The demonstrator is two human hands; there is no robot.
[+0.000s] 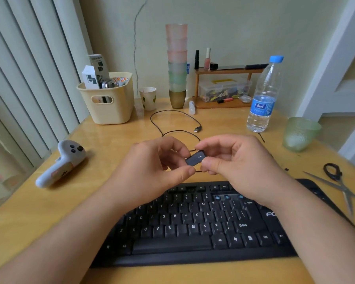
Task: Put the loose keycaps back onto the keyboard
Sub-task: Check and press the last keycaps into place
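A black keyboard lies on the wooden desk in front of me. In its number row, right of the 0 key, an open gap shows blue switch parts where a key is absent. Above the keyboard's far edge both hands hold one wide black keycap with a white arrow on it. My left hand pinches the keycap's left end between thumb and fingers. My right hand grips its right end the same way. The cap is tilted, well above the keys and not touching them.
A white game controller lies at the left, scissors at the right. Behind the hands run a black USB cable, a water bottle, a green glass, stacked cups, a cream basket and a small wooden shelf.
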